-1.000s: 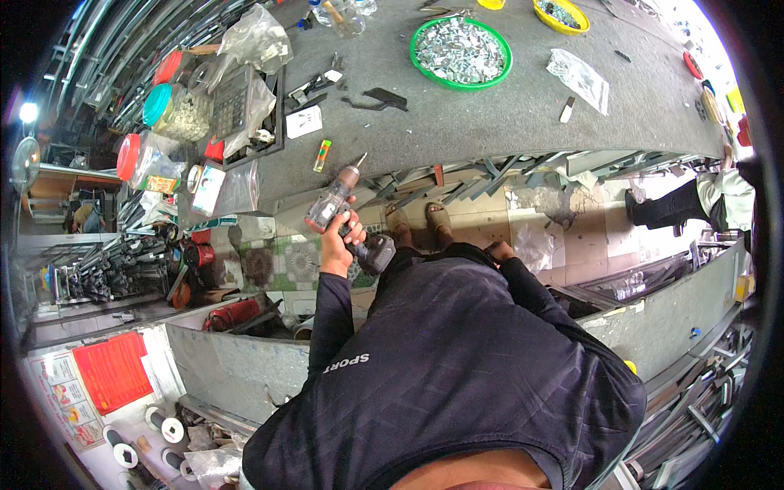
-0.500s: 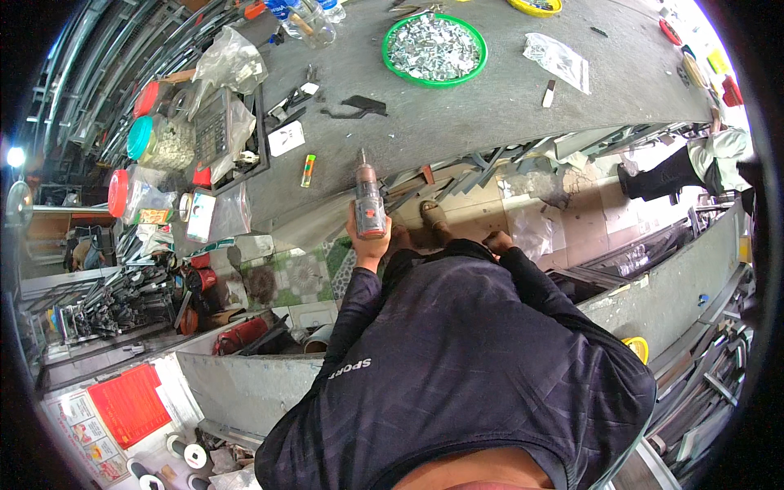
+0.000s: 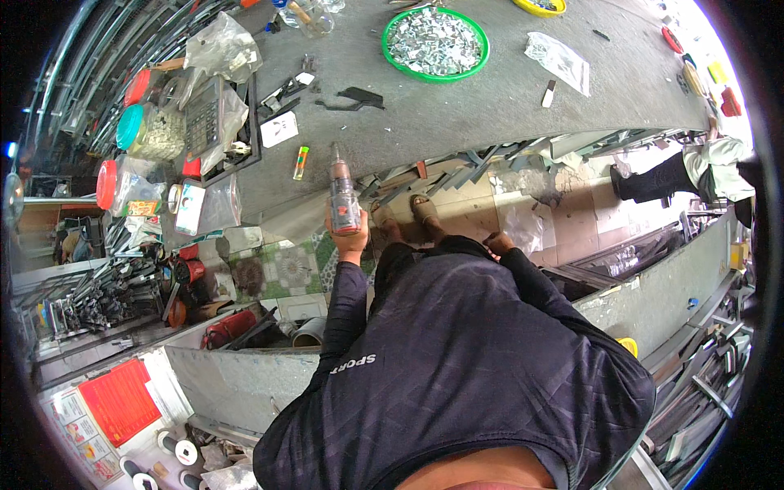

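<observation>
Apparently, in the head view, the step in hand is carrying: the left hand (image 3: 351, 238) grasps a grey-and-red cordless drill (image 3: 344, 202), its tip pointing forward toward the wide grey bench (image 3: 457, 118) ahead. Right of it, the right hand (image 3: 499, 242) has curled fingers; whether it holds anything, I cannot tell. Any next move seems to call for a steady grip, clear of the small green-and-orange cylinder (image 3: 300, 163) forward-left of the left hand.

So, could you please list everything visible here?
bench: 1, grey, ahead
drill: 1, greyish, in left hand
basins: 2, green and yellow, bench's far side
metal pieces: many, silvery, in green basin
lidded jars: 3, clear, bench's left
plastic bags: several, clear, scattered
metal profiles: many, grey, around
wall sheet: 1, red, lower left
co-worker: 1, pale top, right
clutter: uncounted, mixed, scattered
sandals: 2, brown, worn
shirt: 1, black, lower centre
left hand: 1, bare, around drill
right hand: 1, bare, right of centre
</observation>
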Tool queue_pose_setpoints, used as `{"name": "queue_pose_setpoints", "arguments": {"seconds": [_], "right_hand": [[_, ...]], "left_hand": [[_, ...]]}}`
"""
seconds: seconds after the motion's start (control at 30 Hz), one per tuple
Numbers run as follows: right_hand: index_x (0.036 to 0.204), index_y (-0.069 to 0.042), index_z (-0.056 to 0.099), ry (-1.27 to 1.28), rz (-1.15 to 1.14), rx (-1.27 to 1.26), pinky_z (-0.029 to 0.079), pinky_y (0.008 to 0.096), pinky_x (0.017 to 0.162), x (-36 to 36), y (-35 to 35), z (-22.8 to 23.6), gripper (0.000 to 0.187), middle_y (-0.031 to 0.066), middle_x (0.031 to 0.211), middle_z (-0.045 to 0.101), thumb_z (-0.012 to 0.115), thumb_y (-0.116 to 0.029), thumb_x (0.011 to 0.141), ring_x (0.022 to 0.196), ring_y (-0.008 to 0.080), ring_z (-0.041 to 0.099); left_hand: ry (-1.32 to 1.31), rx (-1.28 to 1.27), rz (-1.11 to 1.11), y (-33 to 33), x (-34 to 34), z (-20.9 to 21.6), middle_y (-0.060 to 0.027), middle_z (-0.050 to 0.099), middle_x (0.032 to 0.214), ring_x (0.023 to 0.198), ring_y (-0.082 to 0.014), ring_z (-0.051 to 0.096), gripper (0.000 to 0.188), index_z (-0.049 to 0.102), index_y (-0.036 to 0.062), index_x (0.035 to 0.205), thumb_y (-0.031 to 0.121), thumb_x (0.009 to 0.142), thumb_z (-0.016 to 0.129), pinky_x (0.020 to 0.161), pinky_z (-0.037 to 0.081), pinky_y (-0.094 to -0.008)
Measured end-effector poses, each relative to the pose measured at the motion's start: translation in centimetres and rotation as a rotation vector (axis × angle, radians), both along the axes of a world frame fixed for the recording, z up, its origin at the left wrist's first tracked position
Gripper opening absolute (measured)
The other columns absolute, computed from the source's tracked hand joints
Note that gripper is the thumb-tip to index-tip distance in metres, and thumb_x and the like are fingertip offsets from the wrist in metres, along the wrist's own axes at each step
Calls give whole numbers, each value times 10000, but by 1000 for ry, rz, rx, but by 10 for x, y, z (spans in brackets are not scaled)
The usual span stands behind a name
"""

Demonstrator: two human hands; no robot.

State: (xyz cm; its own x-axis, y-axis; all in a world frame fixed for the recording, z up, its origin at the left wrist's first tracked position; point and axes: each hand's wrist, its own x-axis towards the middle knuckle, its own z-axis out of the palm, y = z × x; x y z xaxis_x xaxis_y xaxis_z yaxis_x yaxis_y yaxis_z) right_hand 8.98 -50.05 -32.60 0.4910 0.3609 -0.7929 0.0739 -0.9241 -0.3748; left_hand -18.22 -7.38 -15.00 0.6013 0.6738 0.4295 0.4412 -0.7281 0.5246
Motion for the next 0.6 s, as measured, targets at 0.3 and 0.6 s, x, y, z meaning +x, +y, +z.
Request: {"name": "queue_pose_setpoints", "arguments": {"seconds": [0.3,0.6], "right_hand": [[1065,-96,855,-108,154,90,654,526,946,-3,-1,2,366,201,1165,838,643,-393,1028,1125,402,808],[1030,-89,866,-136,58,58,661,511,938,-2,-20,1,390,186,1116,853,699,-439,991,1065,405,821]], "left_hand": [[85,206,-111,-26,23,5,-45,812,1111,1060,-325,770,166,777,118,1129,158,970,752,994,566,-516],[-185,-146,-231,-65,93,23,-149,792,1258,1118,-308,764,912,419,14,1607,105,846,913,1056,577,-469]]}}
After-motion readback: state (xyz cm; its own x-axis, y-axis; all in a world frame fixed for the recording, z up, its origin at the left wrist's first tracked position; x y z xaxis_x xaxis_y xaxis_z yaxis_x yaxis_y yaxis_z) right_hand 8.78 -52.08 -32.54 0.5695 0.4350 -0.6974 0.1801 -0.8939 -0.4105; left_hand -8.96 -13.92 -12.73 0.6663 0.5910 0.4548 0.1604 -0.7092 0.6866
